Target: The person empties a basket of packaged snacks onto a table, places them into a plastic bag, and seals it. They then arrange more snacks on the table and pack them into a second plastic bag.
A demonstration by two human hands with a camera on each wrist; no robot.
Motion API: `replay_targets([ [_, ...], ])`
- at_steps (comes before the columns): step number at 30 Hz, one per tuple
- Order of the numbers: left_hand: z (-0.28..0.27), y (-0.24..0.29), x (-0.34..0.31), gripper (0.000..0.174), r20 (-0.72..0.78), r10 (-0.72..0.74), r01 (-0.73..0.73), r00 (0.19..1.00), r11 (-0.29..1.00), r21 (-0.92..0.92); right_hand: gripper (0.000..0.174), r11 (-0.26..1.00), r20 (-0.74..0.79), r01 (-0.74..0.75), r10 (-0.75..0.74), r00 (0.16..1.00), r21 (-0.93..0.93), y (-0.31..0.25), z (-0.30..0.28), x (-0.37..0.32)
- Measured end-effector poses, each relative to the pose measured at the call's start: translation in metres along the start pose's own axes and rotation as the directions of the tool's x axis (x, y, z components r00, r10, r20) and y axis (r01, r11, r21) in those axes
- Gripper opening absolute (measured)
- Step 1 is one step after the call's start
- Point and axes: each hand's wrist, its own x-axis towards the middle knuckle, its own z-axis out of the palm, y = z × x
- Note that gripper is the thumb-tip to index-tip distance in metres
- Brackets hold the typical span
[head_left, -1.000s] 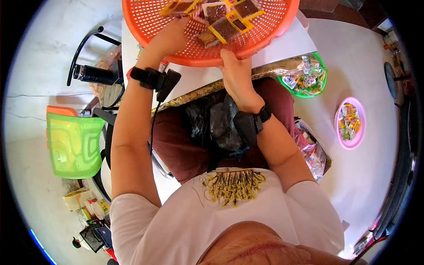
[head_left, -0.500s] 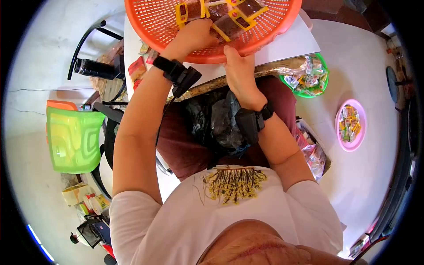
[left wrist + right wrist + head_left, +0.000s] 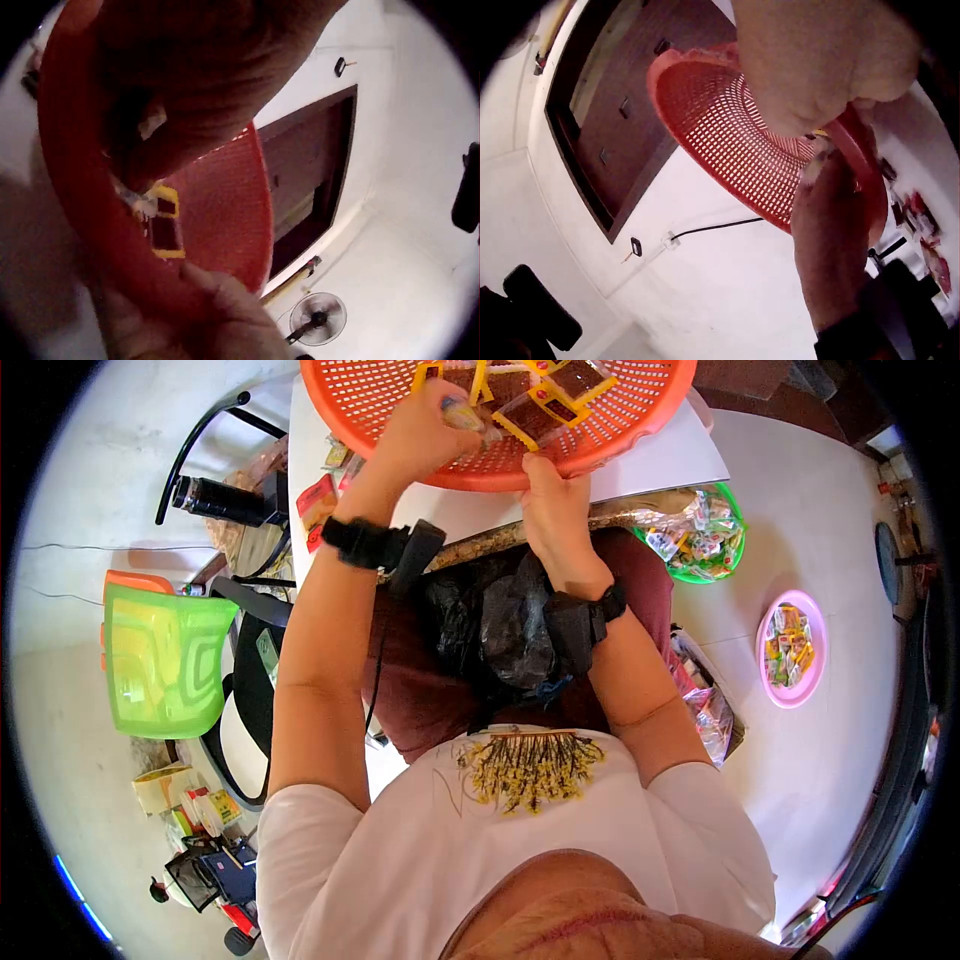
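Observation:
An orange perforated plastic basket (image 3: 490,478) stands tilted at the top of the head view, over the white table. Several clear packets with yellow ends and dark brown contents (image 3: 535,420) lie in it. Reaching over the near rim, my left hand (image 3: 415,440) pinches a small clear-wrapped packet (image 3: 460,415) between thumb and fingers, just inside the basket. My right hand (image 3: 560,515) grips the near rim, thumb on the inside; its fingers are hidden underneath. In the left wrist view, a yellow-edged packet (image 3: 166,232) shows below my left hand.
Red packets (image 3: 316,510) lie on the white table (image 3: 660,465) left of the basket. A green basket (image 3: 742,545) of small packets stands at the right, with a pink basin (image 3: 820,650) of packets on the floor. Black plastic (image 3: 505,625) lies on the lap.
My left hand first reached down among the packets, then came up slightly with a small packet between its fingers. My right hand kept its grip on the rim.

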Motion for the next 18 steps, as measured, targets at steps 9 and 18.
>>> replay_targets([
  [9,-0.086,-0.067,-0.05,0.051,-0.275,-0.413,0.167,0.868,0.764,-0.623,0.038,0.981,0.003,0.046,-0.047,0.999,0.189,-0.024,-0.004,0.008],
  [18,-0.043,-0.09,-0.047,0.065,-0.257,-0.469,0.235,0.845,0.757,-0.609,0.044,0.973,0.032,0.074,-0.083,0.996,0.219,-0.024,-0.004,0.011],
])
